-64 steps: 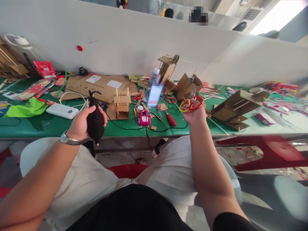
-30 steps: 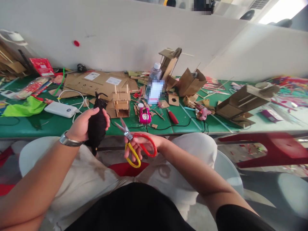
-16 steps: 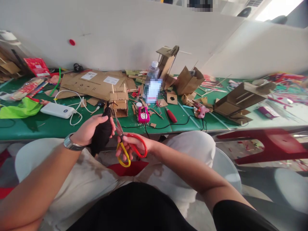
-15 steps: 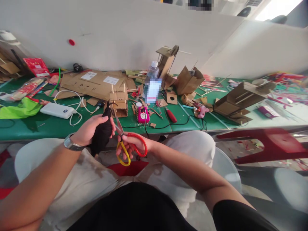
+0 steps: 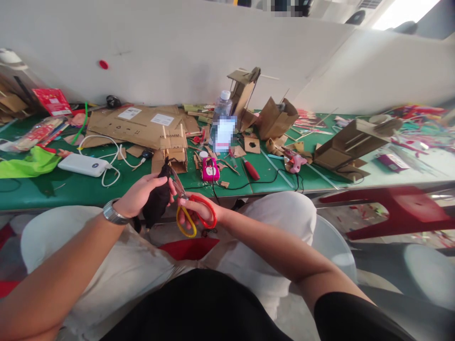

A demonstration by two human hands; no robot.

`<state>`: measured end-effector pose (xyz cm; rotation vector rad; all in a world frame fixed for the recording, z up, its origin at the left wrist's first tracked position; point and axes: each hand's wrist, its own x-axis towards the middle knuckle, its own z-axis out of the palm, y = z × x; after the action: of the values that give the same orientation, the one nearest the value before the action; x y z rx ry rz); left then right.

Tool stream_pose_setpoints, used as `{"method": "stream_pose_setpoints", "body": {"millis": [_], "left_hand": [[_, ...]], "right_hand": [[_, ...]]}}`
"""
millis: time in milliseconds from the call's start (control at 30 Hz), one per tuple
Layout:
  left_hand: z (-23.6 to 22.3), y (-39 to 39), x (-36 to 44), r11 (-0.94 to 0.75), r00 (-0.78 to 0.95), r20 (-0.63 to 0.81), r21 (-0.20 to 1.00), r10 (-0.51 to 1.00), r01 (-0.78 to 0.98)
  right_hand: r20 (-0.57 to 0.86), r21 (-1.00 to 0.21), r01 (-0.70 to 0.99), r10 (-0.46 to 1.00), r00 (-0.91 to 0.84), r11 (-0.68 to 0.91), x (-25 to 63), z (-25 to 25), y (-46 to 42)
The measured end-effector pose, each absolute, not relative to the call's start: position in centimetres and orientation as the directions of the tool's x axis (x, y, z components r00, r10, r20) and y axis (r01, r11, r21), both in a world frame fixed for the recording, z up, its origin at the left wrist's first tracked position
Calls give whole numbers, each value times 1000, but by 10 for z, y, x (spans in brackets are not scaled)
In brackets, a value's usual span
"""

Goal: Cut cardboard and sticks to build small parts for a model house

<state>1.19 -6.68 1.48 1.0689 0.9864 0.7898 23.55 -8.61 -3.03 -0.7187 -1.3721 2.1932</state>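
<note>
A black bundle [image 5: 157, 204] stands tilted above the lap, just before the counter [image 5: 117, 196], clasped in the left hand [image 5: 142, 193] around its middle, seemingly so that its narrow upper end stays free. The right hand [image 5: 194, 206] grips scissors [image 5: 182, 195] near the pivot, handles spread, a hold that probably steers the blades; they point up beside that end, though I cannot tell whether they touch it. Behind stands a small cardboard frame [image 5: 177, 160]. Farther back, a phone [image 5: 224, 131] leans on a bottle [image 5: 218, 110], presumably to keep its screen visible.
</note>
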Motion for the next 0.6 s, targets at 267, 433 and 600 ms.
{"method": "stream_pose_setpoints", "body": {"millis": [267, 433, 600], "left_hand": [[17, -67, 12, 278, 361, -241, 959, 901, -55], [15, -66, 11, 280, 353, -241, 958, 904, -62], [16, -65, 10, 288, 336, -256, 956, 906, -50]], "right_hand": [[-163, -918, -128, 653, -740, -374, 235, -36, -86], [-186, -929, -94, 672, -717, -358, 236, -35, -87], [-193, -938, -76, 691, -697, -338, 236, -34, -86]]}}
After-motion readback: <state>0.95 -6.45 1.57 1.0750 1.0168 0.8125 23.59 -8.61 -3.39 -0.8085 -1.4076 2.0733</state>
